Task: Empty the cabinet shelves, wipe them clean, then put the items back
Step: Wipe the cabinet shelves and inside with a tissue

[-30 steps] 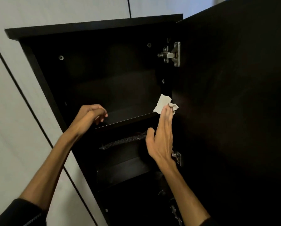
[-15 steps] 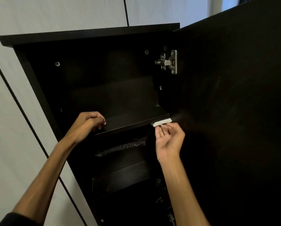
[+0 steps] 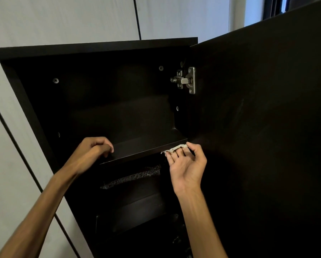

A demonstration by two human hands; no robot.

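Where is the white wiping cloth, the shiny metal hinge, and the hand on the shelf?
white cloth [image 3: 174, 147]: head view, on the strip showing above the fingertips.
metal hinge [image 3: 187, 80]: head view, on its silver body.
left hand [image 3: 92, 148]: head view, on the knuckles at the shelf edge.

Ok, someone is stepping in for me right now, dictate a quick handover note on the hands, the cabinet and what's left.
Left hand: fingers curled over the front edge of the top shelf, near its left end.
Right hand: palm up, fingertips pressing a small white cloth against the shelf's front edge at the right end, beside the open door.
Done: nothing stands on the top shelf; its front edge is being wiped.
Left: a dark textured item lies on the shelf below, so the lower shelves likely need emptying and wiping. Then put the items back; none show here.
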